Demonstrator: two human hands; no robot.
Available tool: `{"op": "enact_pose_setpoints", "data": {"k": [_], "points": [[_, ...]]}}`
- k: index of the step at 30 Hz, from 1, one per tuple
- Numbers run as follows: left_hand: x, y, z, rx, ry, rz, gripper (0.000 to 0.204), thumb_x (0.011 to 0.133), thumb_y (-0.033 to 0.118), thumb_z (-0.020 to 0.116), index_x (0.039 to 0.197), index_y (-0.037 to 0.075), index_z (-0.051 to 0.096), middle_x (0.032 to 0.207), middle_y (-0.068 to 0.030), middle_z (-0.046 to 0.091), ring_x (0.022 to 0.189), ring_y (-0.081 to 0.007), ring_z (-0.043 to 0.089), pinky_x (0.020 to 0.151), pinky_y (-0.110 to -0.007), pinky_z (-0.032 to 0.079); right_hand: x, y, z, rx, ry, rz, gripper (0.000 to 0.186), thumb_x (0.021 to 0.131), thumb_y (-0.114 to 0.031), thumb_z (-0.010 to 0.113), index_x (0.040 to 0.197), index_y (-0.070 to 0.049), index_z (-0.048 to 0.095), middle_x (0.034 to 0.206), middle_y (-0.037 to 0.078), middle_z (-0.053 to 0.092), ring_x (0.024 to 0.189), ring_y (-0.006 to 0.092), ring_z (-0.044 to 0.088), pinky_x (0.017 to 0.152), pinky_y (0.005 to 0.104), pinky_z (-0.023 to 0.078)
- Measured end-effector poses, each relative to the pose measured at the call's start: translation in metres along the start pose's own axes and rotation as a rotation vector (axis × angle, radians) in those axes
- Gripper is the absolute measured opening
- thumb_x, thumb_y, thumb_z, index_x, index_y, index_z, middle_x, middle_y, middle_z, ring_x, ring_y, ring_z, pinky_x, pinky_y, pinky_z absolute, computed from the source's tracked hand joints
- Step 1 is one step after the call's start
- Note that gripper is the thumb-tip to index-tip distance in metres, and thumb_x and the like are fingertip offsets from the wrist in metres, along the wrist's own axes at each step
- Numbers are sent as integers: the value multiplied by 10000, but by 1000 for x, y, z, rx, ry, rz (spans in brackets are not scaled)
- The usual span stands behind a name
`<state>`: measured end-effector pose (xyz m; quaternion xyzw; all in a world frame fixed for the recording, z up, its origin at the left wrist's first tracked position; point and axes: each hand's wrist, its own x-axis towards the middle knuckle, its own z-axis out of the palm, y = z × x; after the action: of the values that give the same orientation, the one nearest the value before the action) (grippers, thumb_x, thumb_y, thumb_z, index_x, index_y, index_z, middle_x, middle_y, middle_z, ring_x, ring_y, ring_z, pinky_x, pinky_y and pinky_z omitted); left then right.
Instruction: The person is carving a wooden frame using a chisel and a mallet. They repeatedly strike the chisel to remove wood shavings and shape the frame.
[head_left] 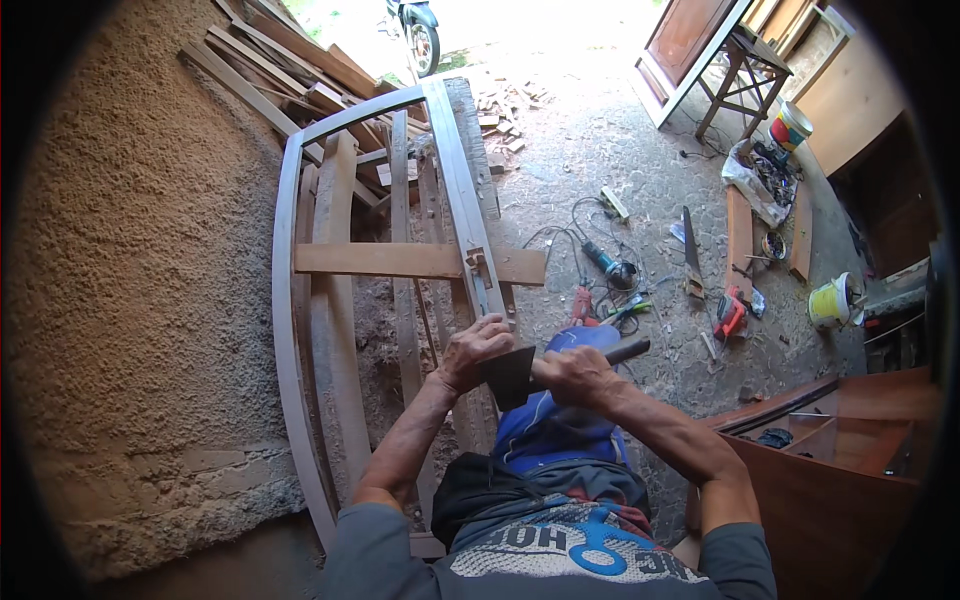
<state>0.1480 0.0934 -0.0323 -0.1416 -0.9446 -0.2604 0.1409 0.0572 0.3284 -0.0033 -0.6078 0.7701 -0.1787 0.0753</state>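
My left hand (474,354) is closed low on the right rail of a wooden frame (453,180). It grips what looks like a narrow chisel (482,296), whose blade points toward a slot holding wood chips (475,262). My right hand (577,376) is wrapped round the handle of a dark broad-headed tool (508,376). The tool's flat head covers part of the rail beside my left hand, and its handle end sticks out to the right. A loose board (380,259) crosses the frame. Blue cloth (555,428) covers my leg beside the rail.
Rough wall (140,260) borders the left; stacked timber (285,65) lies beyond. On the floor at right are an angle grinder (610,268), cords, a handsaw (691,250), a red power tool (731,314) and a bucket (830,302). A brown wooden cabinet (830,480) sits near right.
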Motion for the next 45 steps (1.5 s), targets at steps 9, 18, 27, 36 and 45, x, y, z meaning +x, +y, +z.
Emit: {"op": "enact_pose_setpoints", "data": {"k": [9,18,27,36,45], "points": [[-6,-4,6,34,0,73,150,809,120,672,949,91,628,1026,-80,677,1178,-345,640,931,-403,565,-4,2,7,-19,-77,-72,104,849,-173,620,939,-128,592,755,83,664,726,299,740,588,449,580],[-6,-12,6,55,-55,86,166,833,100,685,986,107,621,1075,-70,672,1206,-342,628,959,-425,555,-4,-4,1,-14,-89,-126,121,852,-209,638,928,-127,590,786,79,675,708,310,734,578,461,573],[-16,-8,18,140,-56,129,149,839,183,638,966,111,610,1080,-81,645,1266,-323,586,1026,-477,522,-11,-8,10,-39,-94,-177,145,849,-223,661,947,-137,598,791,72,683,723,303,743,591,444,581],[-18,-13,14,135,-70,107,147,878,160,654,1011,97,640,1133,-74,669,1294,-325,581,1035,-429,524,-13,1,13,-87,-151,-68,93,876,-208,630,938,-143,606,817,82,702,733,285,748,592,428,579],[9,-22,-15,26,-131,165,87,826,100,667,911,108,649,1009,-47,696,1142,-285,657,924,-401,574,-3,-13,16,-59,-5,-90,127,856,-222,653,925,-132,595,745,67,667,691,293,732,538,426,559]]}}
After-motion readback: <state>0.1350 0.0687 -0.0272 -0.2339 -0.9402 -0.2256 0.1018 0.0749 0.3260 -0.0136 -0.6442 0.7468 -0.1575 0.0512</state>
